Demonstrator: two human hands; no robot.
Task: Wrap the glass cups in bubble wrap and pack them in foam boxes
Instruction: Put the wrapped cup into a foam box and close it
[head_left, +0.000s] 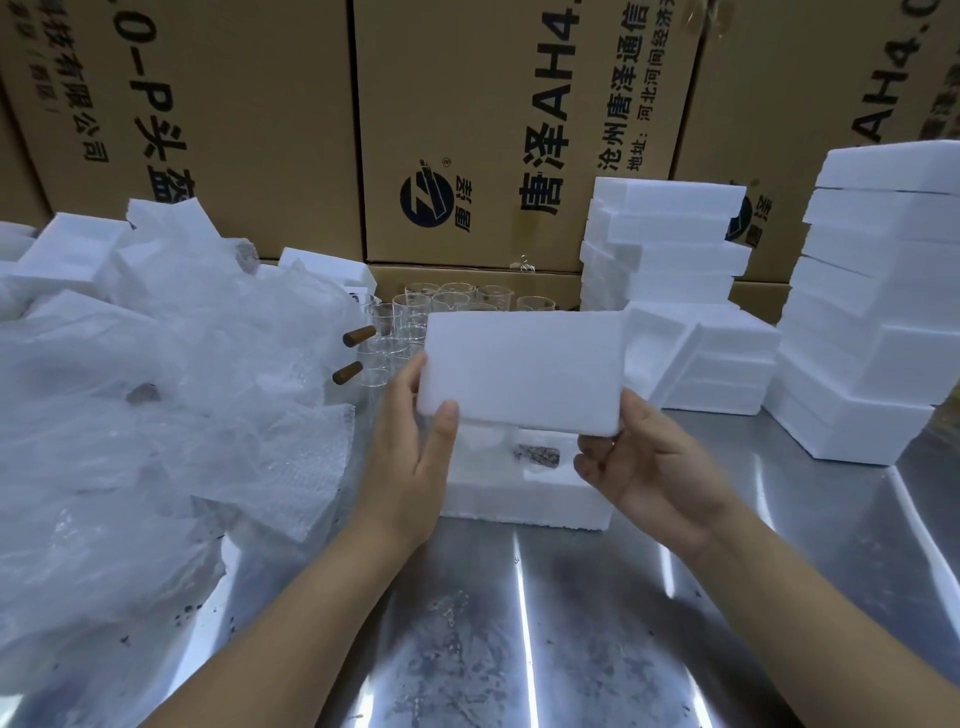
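Both hands, left (410, 462) and right (644, 467), grip a foam lid (524, 369) by its ends, above the foam box (524, 499) on the counter (519, 623); something wrapped, perhaps a cup, lies inside.

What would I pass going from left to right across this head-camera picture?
Bubble wrap heap → left hand → foam lid, which both hands hold → right hand → tall stack of foam boxes.
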